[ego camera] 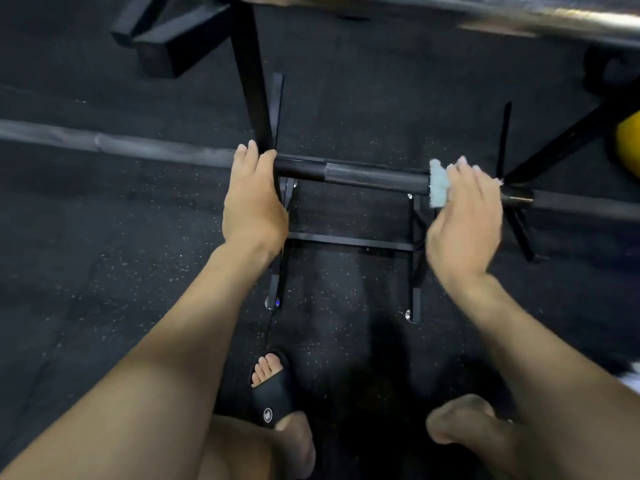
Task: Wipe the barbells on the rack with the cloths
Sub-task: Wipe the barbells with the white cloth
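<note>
A dark barbell [353, 174] lies across the black rack [346, 240], running from the left edge to the right edge of the view. My left hand [254, 206] grips the bar by the rack's left upright [249, 84]. My right hand [464, 223] holds a light blue cloth [439, 185] wrapped over the bar near the right support; only the cloth's left edge and a corner past my fingers show. A second, shiny steel barbell [519, 15] crosses the top right, blurred.
The floor is black speckled rubber [104, 271]. A yellow object [628, 147] shows at the right edge. Black rack feet [166, 46] stand at the upper left. My foot in a black slide sandal [270, 389] is just behind the rack's base.
</note>
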